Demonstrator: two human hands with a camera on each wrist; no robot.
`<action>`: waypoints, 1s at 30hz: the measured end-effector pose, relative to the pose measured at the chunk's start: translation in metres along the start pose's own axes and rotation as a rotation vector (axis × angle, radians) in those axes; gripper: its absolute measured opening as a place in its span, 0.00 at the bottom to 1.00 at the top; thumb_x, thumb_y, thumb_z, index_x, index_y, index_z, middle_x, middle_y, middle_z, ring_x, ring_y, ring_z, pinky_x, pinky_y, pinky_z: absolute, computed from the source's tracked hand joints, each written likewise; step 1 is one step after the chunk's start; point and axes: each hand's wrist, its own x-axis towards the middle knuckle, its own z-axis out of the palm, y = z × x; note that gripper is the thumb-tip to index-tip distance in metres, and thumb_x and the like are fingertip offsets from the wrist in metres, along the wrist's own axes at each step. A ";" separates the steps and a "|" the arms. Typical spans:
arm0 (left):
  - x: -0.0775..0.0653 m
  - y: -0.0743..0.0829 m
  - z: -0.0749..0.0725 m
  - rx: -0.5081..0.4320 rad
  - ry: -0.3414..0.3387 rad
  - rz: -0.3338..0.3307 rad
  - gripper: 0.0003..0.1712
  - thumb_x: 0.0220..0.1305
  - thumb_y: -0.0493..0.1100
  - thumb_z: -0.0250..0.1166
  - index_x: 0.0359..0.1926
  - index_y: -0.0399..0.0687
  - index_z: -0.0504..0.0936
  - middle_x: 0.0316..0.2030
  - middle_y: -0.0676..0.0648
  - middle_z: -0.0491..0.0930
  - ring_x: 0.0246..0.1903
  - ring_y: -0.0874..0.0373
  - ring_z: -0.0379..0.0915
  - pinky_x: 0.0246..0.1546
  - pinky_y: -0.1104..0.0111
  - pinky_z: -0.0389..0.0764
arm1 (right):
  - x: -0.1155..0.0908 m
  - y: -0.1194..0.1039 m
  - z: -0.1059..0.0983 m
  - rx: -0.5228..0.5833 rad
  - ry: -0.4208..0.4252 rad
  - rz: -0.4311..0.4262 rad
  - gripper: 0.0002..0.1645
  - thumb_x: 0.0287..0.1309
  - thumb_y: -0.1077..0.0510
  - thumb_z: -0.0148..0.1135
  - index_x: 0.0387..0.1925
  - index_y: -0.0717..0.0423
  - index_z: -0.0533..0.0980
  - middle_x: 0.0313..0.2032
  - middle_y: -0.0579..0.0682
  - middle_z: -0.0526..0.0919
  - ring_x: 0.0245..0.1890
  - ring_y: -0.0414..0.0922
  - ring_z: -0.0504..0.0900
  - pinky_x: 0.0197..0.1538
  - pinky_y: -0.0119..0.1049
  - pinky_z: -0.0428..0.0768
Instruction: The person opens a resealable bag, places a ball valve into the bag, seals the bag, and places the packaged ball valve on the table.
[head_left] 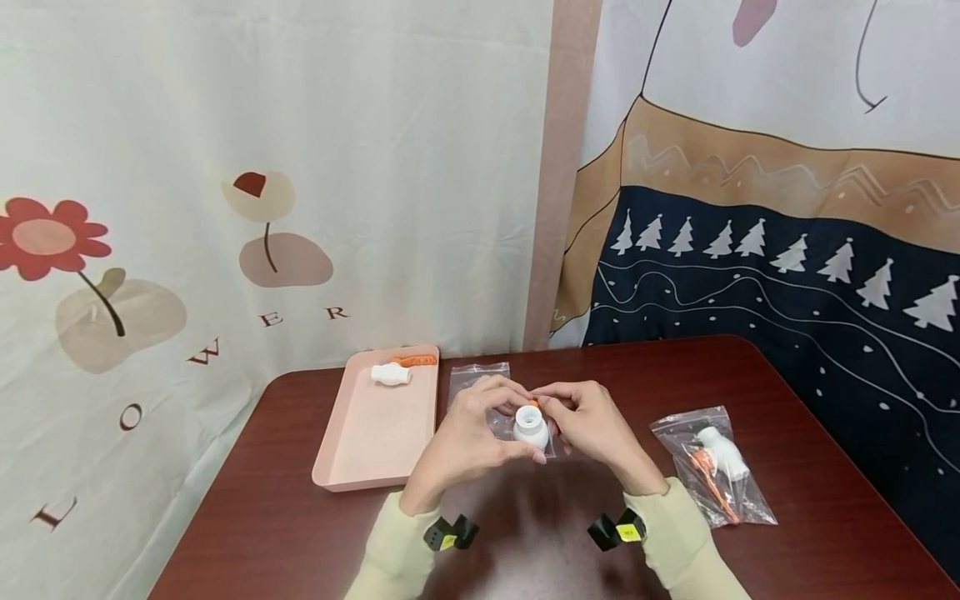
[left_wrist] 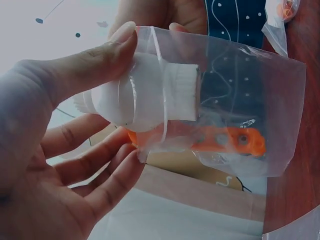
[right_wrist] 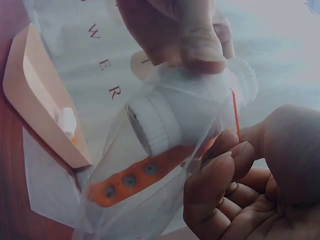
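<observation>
A white rounded plastic fitting (head_left: 531, 427) with ribbed ends sits at least partly inside a clear zip bag (left_wrist: 285, 110). Beside it in the bag lies a flat orange strip (right_wrist: 129, 181) with grey-filled holes. My left hand (head_left: 476, 425) grips the fitting, thumb on one side and fingers under it, as the left wrist view shows. My right hand (head_left: 596, 421) pinches the bag near its red zip line (right_wrist: 235, 112). The two hands are close together above the table, and part of the orange strip is hidden behind the fitting and fingers.
A pink tray (head_left: 375, 442) on the left holds another white fitting (head_left: 391, 374) and an orange strip (head_left: 414, 361). On the right lies a second filled clear bag (head_left: 720, 467). A flat clear bag (head_left: 480, 370) lies behind my hands on the brown table (head_left: 270, 517).
</observation>
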 end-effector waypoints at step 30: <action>0.000 -0.002 0.001 -0.017 0.063 -0.128 0.10 0.61 0.30 0.67 0.37 0.50 0.81 0.23 0.54 0.78 0.21 0.66 0.72 0.24 0.75 0.75 | -0.010 -0.011 -0.010 -0.141 -0.113 -0.267 0.11 0.65 0.61 0.66 0.44 0.44 0.87 0.18 0.42 0.77 0.17 0.35 0.70 0.19 0.28 0.68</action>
